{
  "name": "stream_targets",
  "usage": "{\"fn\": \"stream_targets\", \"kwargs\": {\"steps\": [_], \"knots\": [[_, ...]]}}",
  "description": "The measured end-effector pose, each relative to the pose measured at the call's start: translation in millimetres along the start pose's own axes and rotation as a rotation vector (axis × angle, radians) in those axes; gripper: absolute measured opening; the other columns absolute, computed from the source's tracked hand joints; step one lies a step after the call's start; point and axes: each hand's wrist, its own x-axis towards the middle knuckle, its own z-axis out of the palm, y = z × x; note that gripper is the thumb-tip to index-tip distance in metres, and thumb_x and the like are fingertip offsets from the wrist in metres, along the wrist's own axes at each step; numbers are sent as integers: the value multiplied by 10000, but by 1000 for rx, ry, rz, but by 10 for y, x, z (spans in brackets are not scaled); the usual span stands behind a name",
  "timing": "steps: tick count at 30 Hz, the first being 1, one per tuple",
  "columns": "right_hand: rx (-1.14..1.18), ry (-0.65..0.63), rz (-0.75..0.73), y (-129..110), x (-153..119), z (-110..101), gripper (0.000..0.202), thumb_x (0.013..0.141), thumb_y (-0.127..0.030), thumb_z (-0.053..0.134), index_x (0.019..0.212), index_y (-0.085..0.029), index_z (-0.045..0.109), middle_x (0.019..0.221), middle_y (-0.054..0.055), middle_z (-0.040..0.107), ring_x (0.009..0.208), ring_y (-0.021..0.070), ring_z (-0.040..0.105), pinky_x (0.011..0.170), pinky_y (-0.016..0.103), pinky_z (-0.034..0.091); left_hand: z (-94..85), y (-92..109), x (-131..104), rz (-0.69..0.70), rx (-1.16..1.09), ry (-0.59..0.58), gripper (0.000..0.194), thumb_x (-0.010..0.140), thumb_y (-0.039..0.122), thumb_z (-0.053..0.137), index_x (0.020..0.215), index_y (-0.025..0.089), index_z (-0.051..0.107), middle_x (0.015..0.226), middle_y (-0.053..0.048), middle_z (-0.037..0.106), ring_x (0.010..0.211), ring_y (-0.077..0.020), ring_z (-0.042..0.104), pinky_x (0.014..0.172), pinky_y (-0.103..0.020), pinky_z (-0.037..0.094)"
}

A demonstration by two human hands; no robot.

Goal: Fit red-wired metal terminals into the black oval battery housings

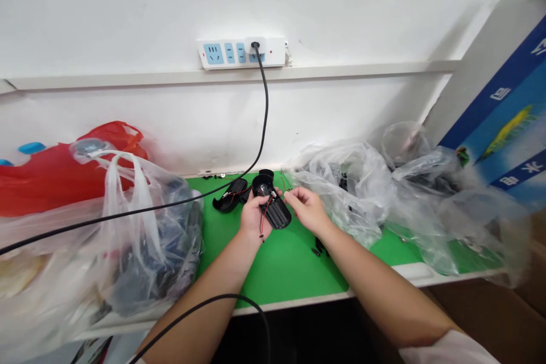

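My left hand [253, 219] holds a black plastic housing [278, 214] with a round end and a ribbed body, above the green mat [294, 273]. Thin red and black wires [263, 220] hang from the housing over my fingers. Just right of the housing is my right hand [307, 208], its thumb and fingertips pinched together; whatever they grip is too small to make out. Another black housing [231, 195] with a red wire lies on the mat to the left of my left hand.
Clear plastic bags with dark parts stand left [157, 239] and right [350, 193]. Small black pieces [318, 247] lie near my right forearm. A black cable [267, 102] runs from the wall power strip [230, 52] across the left side. A blue-printed box [503, 108] stands right.
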Motion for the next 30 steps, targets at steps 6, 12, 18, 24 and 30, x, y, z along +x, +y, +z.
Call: {"fn": "stream_targets", "kwargs": {"steps": [6, 12, 18, 24, 30], "knots": [[-53, -16, -122, 41, -13, 11, 233, 795, -397, 597, 754, -168, 604, 675, 1, 587, 611, 120, 519, 585, 243, 432, -21, -21, -12, 41, 56, -52, 575, 521, 6, 622, 1061, 174, 516, 947, -58, 656, 881, -196, 650, 906, -411, 495], [-224, -62, -330, 41, -17, -48, 150, 801, -192, 508, 836, -174, 654, 762, 19, 638, 691, 136, 577, 684, 272, 469, -19, -17, -20, 4, 59, -84, 576, 514, 7, 634, 1056, 169, 529, 966, -57, 656, 899, -205, 648, 924, -427, 484], [-319, -91, -411, 48, -31, -61, 184, 786, -130, 495, 856, -177, 659, 782, 24, 667, 709, 141, 607, 702, 280, 478, -31, -9, -19, -6, 57, -153, 521, 549, 51, 540, 1060, 153, 559, 955, -74, 658, 1001, -244, 632, 955, -443, 474], [-340, -25, -276, 54, 23, -89, 183, 800, -215, 521, 939, -178, 635, 766, 25, 622, 690, 149, 576, 642, 282, 476, -52, 22, 16, -25, -98, -123, 542, 562, 114, 480, 1095, 101, 575, 1011, -131, 640, 1043, -266, 613, 950, -460, 480], [47, -187, 189, 21, 12, 16, 296, 764, -257, 580, 1046, -183, 526, 680, -14, 611, 505, 142, 589, 494, 297, 518, -82, 97, 26, -32, -212, -83, 433, 690, 179, 488, 1095, 62, 588, 1075, -168, 615, 1092, -274, 585, 995, -467, 447]]}}
